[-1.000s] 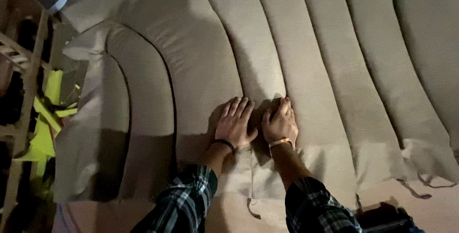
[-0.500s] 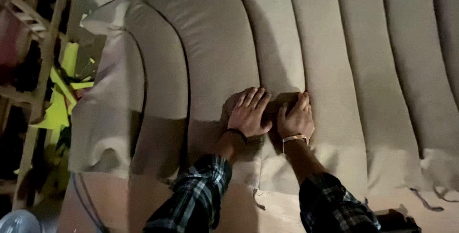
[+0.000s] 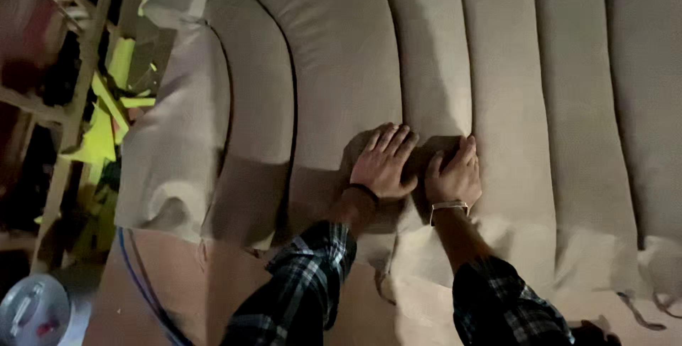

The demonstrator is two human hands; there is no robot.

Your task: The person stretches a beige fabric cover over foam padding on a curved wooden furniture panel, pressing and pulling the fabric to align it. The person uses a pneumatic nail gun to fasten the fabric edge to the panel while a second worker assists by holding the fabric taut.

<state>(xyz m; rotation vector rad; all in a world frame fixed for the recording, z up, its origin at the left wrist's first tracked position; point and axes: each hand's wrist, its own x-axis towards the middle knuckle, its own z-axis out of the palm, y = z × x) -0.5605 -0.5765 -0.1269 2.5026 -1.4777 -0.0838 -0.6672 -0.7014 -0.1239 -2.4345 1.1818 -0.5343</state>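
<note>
A large beige upholstered cushion panel [image 3: 341,55] with padded vertical channels fills the view. My left hand [image 3: 383,163] lies flat on it, fingers spread, pressing the fabric beside a seam. Next to it, my right hand [image 3: 455,175] bends its fingers down into the groove between two channels, pushing on the fabric. Both wrists wear bands, and both sleeves are dark plaid. Loose beige fabric [image 3: 426,261] hangs in folds below my hands.
A wooden frame [image 3: 71,97] stands at the left with yellow-green scraps [image 3: 99,133] behind it. A bare brown board [image 3: 177,289] with a blue cord [image 3: 142,282] lies under the cushion's lower left. A round clear lid [image 3: 32,310] sits at the bottom left corner.
The view has shifted, so the cushion and my hands sit further right and lower in frame. My hands keep pressing the same seam, side by side.
</note>
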